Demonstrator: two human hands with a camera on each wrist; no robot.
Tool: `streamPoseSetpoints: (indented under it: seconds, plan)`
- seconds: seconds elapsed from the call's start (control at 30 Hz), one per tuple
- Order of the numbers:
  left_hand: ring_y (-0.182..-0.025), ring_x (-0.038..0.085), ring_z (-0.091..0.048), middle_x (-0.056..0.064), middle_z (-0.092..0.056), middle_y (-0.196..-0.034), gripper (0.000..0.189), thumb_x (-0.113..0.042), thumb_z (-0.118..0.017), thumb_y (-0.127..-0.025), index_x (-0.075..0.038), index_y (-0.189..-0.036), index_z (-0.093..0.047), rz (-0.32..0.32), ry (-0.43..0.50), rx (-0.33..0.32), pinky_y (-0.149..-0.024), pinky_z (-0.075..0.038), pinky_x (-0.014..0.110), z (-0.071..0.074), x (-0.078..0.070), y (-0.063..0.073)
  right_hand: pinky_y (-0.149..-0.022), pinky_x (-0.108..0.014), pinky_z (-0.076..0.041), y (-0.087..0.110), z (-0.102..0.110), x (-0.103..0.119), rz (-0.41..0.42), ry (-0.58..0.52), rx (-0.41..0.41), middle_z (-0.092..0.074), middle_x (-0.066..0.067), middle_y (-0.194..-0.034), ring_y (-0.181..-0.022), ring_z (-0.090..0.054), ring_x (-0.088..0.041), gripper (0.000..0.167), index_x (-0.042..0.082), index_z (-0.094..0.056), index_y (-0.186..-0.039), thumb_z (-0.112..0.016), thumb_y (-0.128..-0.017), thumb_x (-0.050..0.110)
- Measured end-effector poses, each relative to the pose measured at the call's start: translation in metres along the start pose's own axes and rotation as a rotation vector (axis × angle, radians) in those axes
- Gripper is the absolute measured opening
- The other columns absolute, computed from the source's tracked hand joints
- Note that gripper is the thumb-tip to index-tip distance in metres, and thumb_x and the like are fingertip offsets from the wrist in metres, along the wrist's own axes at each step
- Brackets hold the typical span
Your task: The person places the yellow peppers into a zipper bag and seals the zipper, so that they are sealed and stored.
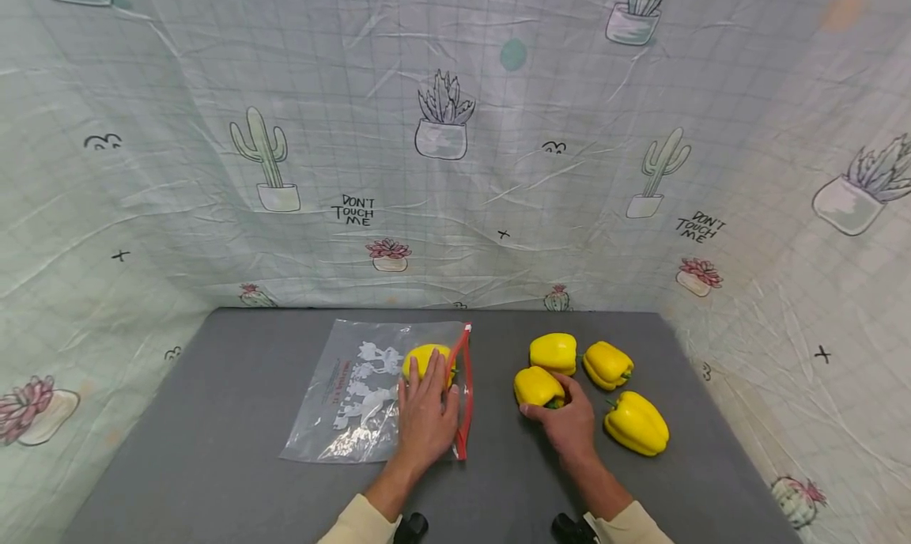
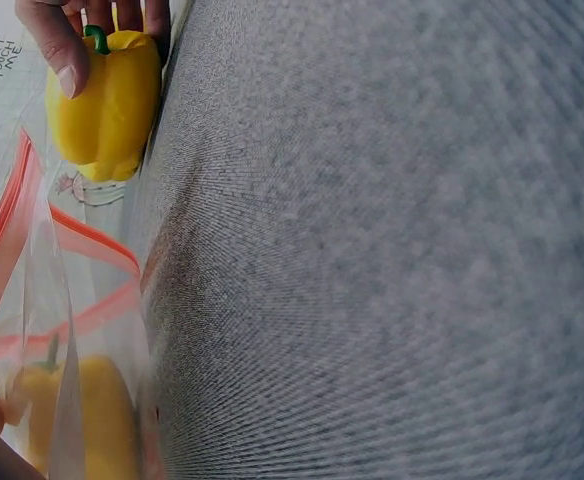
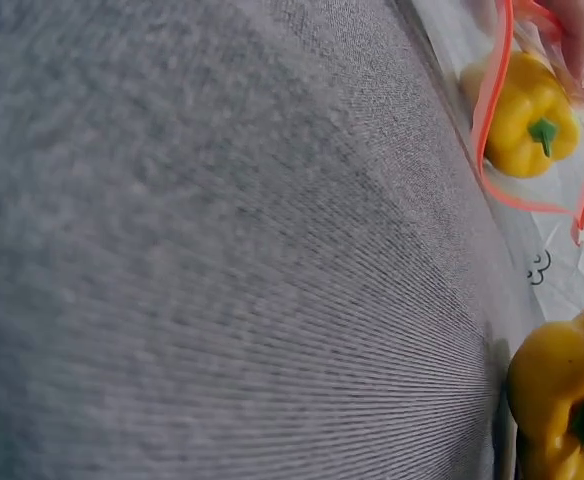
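In the head view, at lower centre, the left hand [image 1: 429, 417] is lying straight-fingered over a clear bag [image 1: 323, 417] and the bagged pepper [image 1: 421, 356]. The right hand [image 1: 575, 427], apart from it, is gripping a second pepper [image 1: 535, 386]; three loose peppers [image 1: 636, 424] are sitting lower right.

In the left wrist view, the second pepper is showing upper left, the bag gaping lower left.

In the right wrist view, the bagged pepper is resting upper right, the second pepper lower right.

Peppers [image 1: 636, 424] glossy, smooth; bag [image 1: 370, 406] shiny plastic; tabletop [image 1: 213, 433] matt, ribbed, perhaps cloth

A creased cactus-print sheet [image 1: 470, 192] stands clockwise from nine to three o'clock around the grey tabletop [image 1: 213, 417].
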State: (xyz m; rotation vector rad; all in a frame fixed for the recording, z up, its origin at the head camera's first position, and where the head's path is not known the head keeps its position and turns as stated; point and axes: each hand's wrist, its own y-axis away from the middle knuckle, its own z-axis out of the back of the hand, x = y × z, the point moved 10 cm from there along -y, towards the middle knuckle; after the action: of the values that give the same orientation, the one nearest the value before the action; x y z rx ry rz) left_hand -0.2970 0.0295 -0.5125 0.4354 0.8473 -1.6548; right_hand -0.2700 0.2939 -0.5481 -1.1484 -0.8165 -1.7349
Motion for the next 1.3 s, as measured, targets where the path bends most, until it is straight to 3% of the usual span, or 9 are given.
streamPoseSetpoints:
  seconds: [0.37, 1.0, 1.3]
  plan:
    - [-0.16, 0.045, -0.022, 0.008, -0.04, -0.168, 0.06, -0.025, -0.057, -0.103, -0.008, -0.159, -0.043, -0.019, -0.006, -0.022, -0.125, -0.017, 0.073, 0.002, -0.002, 0.001, -0.113, -0.057, -0.045, -0.006, -0.017, 0.015, 0.04, 0.015, 0.083, -0.06, -0.018, -0.146, -0.129, -0.056, -0.036, 0.08, 0.009, -0.059, -0.145, -0.093, -0.072, 0.009]
    - [-0.162, 0.043, -0.018, 0.006, -0.036, -0.17, 0.062, -0.028, -0.057, -0.105, -0.009, -0.161, -0.039, 0.001, -0.011, 0.038, -0.125, -0.015, 0.073, -0.002, -0.003, 0.003, -0.109, -0.051, -0.051, -0.014, -0.074, 0.045, 0.176, -0.049, 0.384, -0.063, -0.015, -0.143, -0.122, -0.061, -0.03, 0.078, 0.012, -0.061, -0.144, -0.093, -0.073, 0.003]
    - [-0.161, 0.045, -0.02, 0.008, -0.039, -0.169, 0.062, -0.026, -0.059, -0.103, -0.007, -0.159, -0.042, -0.02, -0.004, 0.025, -0.124, -0.018, 0.074, -0.002, -0.006, 0.005, -0.108, -0.053, -0.052, -0.016, -0.089, 0.048, 0.199, -0.033, 0.422, -0.062, -0.016, -0.147, -0.124, -0.061, -0.031, 0.082, 0.012, -0.061, -0.145, -0.093, -0.071, 0.002]
